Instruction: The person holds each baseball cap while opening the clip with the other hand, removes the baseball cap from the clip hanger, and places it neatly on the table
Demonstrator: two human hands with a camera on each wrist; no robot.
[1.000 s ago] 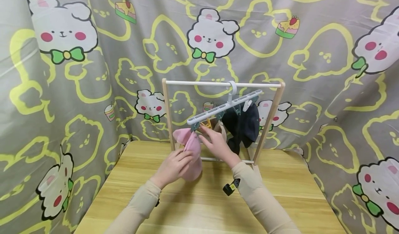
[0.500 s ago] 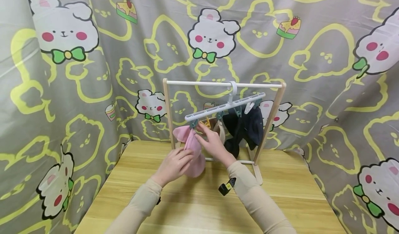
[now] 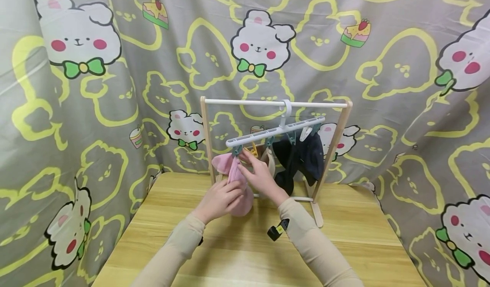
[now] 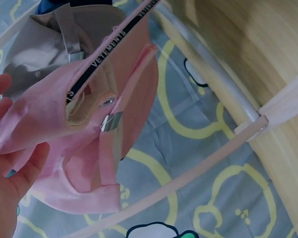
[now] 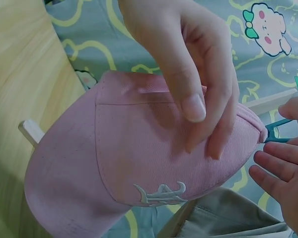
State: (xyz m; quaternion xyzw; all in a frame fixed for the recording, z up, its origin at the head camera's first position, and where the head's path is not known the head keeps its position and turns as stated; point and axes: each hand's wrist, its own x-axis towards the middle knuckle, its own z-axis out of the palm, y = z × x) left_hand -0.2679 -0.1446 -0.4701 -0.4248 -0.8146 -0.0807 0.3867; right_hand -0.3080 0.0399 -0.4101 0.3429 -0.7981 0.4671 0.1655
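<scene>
A pink cap [image 3: 242,202] hangs from a teal clip [image 3: 237,149] at the near left end of a grey clip hanger [image 3: 275,132]. My left hand [image 3: 220,198] is at the front of the cap, fingers loosely bent over its crown in the right wrist view. Beside the clip is my right hand [image 3: 263,177], its thumb and fingers apart around the clip's handles in the right wrist view. Black strap lettering and a metal buckle [image 4: 111,122] show on the cap in the left wrist view.
A wood-and-white rack [image 3: 245,102] carries the hanger by its hook. Dark caps [image 3: 310,153] and a beige cap [image 3: 271,163] hang farther along, near a yellow clip [image 3: 254,151]. The wooden table [image 3: 352,240] lies below, with a patterned curtain [image 3: 325,32] around it.
The hanger's near left end has turned slightly up and left, carrying the cap with it. My right hand shifted slightly left; my left hand moved a little right along the cap.
</scene>
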